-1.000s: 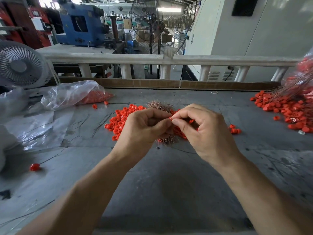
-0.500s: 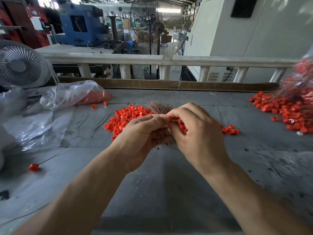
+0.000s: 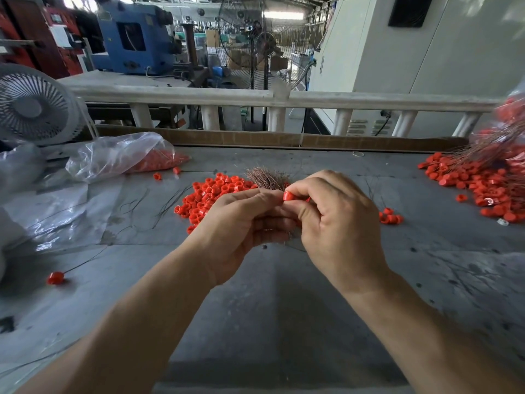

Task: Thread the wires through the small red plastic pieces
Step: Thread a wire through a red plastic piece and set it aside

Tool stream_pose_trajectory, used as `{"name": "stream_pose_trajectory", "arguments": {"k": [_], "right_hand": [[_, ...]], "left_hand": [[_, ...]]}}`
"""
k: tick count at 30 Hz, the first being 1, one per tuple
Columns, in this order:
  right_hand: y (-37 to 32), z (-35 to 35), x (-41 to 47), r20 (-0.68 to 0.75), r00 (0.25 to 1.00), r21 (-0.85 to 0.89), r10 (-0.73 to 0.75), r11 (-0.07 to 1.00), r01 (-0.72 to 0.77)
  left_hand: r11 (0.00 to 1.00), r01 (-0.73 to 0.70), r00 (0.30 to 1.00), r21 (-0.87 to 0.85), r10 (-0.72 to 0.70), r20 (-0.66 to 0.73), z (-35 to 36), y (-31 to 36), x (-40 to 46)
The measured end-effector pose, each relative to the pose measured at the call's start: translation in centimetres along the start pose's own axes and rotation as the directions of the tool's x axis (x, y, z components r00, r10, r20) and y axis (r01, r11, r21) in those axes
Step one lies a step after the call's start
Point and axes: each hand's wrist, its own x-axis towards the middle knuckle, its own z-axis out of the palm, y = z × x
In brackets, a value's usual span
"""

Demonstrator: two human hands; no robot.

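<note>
- Now a red piece (image 3: 289, 196) sits pinched between the thumb and forefinger of the right hand (image 3: 338, 223), held above the middle of the bench (image 3: 255, 308); half a second ago it was hidden between the fingertips, and it is now exposed and turned toward the camera.
- Left hand (image 3: 241, 223) has its fingers curled and its fingertips meeting the right hand at the piece. Presumably it pinches a wire end, but the wire itself is too thin to make out, so what it grips cannot be told.
- Judgement: the piece is being presented for threading or checked after it; whether the wire has passed through cannot be seen.
- Wire bundle (image 3: 267, 177) lies on the bench just behind the hands, its far end fanned out.
- Loose pile (image 3: 210, 197) of red pieces lies beside the bundle, toward the left; a few more (image 3: 390, 217) lie just right of the hands.
- One piece with a wire (image 3: 55, 278) lies near the left edge.
- Containers: a clear bag (image 3: 113, 155) at the far left corner lies on its side, with red pieces in its open end and two spilled just outside. A second bag (image 3: 514, 109) at the right edge holds red pieces; it is blurred.
- Threaded heap (image 3: 483, 183) spreads from that bag along the far right edge, wires trailing out.
</note>
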Motion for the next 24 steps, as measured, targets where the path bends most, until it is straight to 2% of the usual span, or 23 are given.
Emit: {"name": "stream_pose_trajectory", "arguments": {"k": [13,24], "right_hand": [[0.05,0.18,-0.10,-0.037,0.999,0.023,-0.004,1.000,0.005],[0.36,0.25,-0.08,0.038,0.999,0.084,0.031,0.996,-0.034]], "left_hand": [[1.000,-0.027,1.000,0.003,0.027,0.016,-0.30,0.14,0.05],[0.999,-0.014,1.000,-0.039,0.015,0.014,-0.33,0.02,-0.04]]}}
